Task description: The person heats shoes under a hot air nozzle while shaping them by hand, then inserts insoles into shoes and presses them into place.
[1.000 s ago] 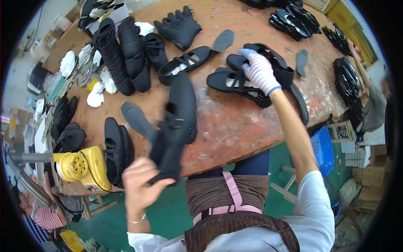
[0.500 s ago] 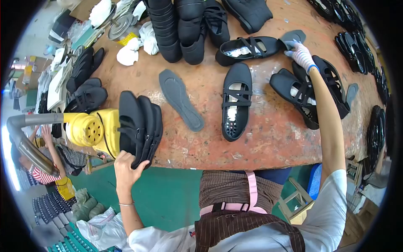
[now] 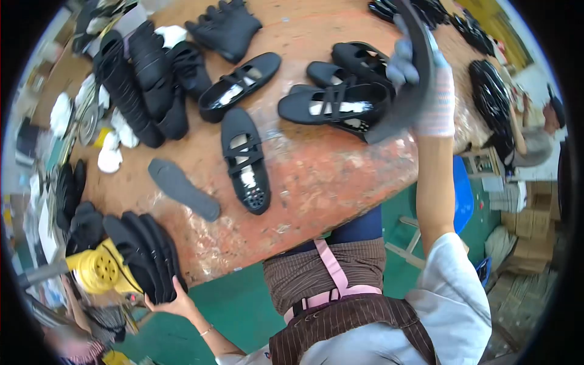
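My right hand (image 3: 438, 100), in a striped knit glove, grips a dark insole (image 3: 421, 61) raised near the table's right side; the insole is blurred. At lower left, my left hand (image 3: 173, 303) has its fingers around the heel ends of several black shoes (image 3: 146, 255) stacked side by side. Between my hands a black cross-strap shoe (image 3: 245, 161) lies sole down. To its left, a loose grey insole (image 3: 184, 190) rests flat. Another strap shoe (image 3: 240, 86) sits farther back, and a group of similar shoes (image 3: 337, 103) is beside the raised insole.
A yellow machine with a round vented cover (image 3: 96, 271) stands left of the stacked shoes. Black shoes in rows (image 3: 143, 79) and white crumpled wads (image 3: 110, 153) are at back left. Glossy black shoes (image 3: 488, 97) line the right. A co-worker (image 3: 535, 137) is at far right.
My right hand has lifted the insole off the table, above the shoes. The view has turned to the right. My left hand stays at the stacked shoes.
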The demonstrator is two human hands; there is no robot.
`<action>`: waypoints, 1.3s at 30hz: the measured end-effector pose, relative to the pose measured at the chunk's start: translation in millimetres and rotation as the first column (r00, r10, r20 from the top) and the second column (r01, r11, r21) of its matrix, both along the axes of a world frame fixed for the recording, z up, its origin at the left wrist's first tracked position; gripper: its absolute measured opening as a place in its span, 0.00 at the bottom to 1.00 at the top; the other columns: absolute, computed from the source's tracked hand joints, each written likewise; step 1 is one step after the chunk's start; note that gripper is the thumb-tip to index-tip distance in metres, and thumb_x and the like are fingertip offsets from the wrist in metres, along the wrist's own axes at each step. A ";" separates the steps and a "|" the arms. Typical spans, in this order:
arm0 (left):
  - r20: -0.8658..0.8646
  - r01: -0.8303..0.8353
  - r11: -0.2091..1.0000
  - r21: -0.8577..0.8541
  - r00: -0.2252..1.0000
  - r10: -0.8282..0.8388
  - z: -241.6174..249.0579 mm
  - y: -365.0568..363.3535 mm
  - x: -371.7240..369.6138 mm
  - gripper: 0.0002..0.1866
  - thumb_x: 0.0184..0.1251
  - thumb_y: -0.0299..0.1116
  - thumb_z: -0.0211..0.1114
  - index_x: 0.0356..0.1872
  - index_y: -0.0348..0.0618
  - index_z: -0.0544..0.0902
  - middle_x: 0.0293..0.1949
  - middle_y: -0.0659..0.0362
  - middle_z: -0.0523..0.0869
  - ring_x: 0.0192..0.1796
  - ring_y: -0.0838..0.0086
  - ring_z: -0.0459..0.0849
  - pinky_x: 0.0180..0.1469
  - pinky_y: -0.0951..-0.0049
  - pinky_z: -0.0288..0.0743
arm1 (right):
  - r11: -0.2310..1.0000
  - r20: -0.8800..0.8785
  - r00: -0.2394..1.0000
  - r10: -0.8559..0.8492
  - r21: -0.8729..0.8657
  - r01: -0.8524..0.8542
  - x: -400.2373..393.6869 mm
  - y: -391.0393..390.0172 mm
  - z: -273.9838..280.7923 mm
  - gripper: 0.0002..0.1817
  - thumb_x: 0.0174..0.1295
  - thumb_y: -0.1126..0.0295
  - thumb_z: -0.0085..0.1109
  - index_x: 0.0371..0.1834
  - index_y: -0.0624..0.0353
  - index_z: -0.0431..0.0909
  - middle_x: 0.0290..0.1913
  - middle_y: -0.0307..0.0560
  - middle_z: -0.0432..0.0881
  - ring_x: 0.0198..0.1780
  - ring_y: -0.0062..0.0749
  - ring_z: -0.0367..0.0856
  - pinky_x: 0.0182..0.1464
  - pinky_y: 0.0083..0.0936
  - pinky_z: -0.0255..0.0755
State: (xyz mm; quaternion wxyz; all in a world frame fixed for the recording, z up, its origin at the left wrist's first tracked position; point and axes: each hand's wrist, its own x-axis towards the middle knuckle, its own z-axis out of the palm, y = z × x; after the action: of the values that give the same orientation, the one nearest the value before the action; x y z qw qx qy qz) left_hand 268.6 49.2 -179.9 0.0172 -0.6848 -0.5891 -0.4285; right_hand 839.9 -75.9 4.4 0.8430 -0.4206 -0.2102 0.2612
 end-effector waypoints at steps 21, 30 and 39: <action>0.335 0.869 0.369 -0.330 0.473 -0.815 84.9 -121.0 516.4 0.36 0.55 0.46 0.74 0.57 0.27 0.75 0.53 0.40 0.81 0.57 0.50 0.80 0.61 0.59 0.70 | 0.999 -0.819 0.572 0.040 0.040 -0.013 -134.0 -226.0 -114.2 0.32 0.68 0.54 0.59 0.66 0.67 0.66 0.50 0.56 0.79 0.43 0.41 0.82 0.57 0.48 0.77; 0.160 0.960 0.112 -0.257 0.156 -0.975 100.3 -84.8 298.5 0.15 0.40 0.31 0.82 0.18 0.40 0.80 0.19 0.58 0.74 0.26 0.64 0.73 0.29 0.68 0.67 | 0.998 -0.709 0.704 0.041 -0.001 -0.060 -103.2 -220.3 -130.9 0.32 0.70 0.47 0.54 0.65 0.64 0.69 0.51 0.53 0.80 0.44 0.35 0.82 0.54 0.39 0.78; -0.067 0.749 0.440 -0.496 0.472 -0.879 29.8 -60.2 169.4 0.17 0.51 0.26 0.76 0.41 0.39 0.80 0.71 0.41 0.63 0.72 0.46 0.65 0.71 0.54 0.63 | 0.747 0.719 0.419 0.555 -0.652 0.131 -116.5 -122.3 -108.7 0.20 0.49 0.66 0.69 0.48 0.54 0.85 0.51 0.49 0.82 0.49 0.48 0.78 0.55 0.38 0.71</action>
State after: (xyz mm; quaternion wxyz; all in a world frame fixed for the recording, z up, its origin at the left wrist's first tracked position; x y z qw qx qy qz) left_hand 438.0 -11.0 -150.0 -0.2406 -0.9303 -0.2412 -0.1359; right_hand 723.4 -198.2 -104.3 0.3702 -0.7108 -0.5742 0.1675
